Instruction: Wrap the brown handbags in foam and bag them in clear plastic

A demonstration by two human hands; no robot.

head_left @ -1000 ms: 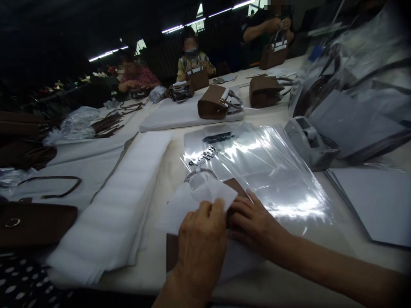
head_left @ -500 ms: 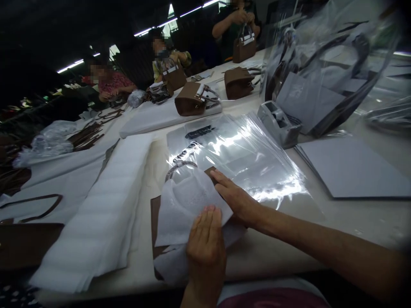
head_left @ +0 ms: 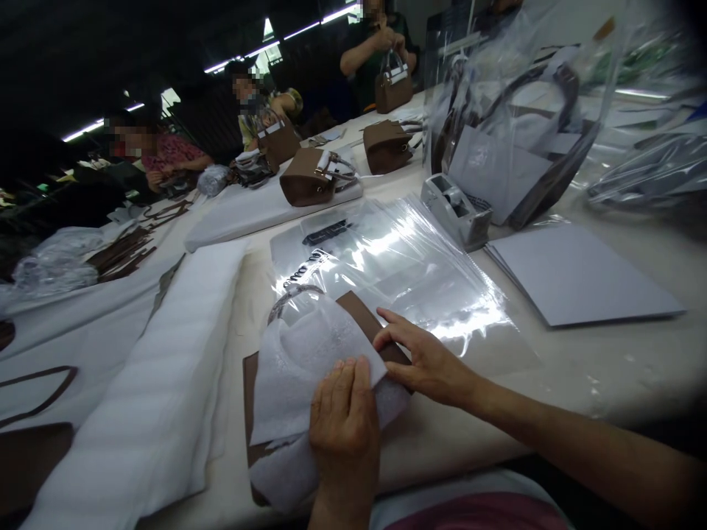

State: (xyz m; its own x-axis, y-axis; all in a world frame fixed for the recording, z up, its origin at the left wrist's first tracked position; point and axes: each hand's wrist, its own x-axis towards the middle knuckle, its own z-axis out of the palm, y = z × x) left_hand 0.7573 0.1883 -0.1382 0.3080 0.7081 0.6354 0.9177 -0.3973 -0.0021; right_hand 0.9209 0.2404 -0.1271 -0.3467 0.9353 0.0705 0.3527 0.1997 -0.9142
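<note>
A brown handbag [head_left: 361, 316] lies in front of me with a white foam sheet [head_left: 309, 368] over most of it. Its wrapped handle [head_left: 295, 294] sticks out at the far end. My left hand [head_left: 345, 412] lies flat on the foam, fingers stretched out and close together. At the bag's right side is my right hand [head_left: 423, 361], its thumb and fingers apart, touching the brown side by the corner of the foam. Under my palms, part of the sheet is hidden.
Clear plastic bags [head_left: 398, 258] lie beyond the handbag. A tape dispenser [head_left: 456, 213] and grey-white boards [head_left: 585, 276] are to the right, near a bagged handbag [head_left: 497, 162]. Stacked foam sheets [head_left: 149, 368] lie left. Across the table, several people handle brown bags [head_left: 309, 177].
My right hand has drawn back from the bag's far right edge, and its fingers have spread. More of the brown side shows. My left hand stays on the foam; the view has shifted.
</note>
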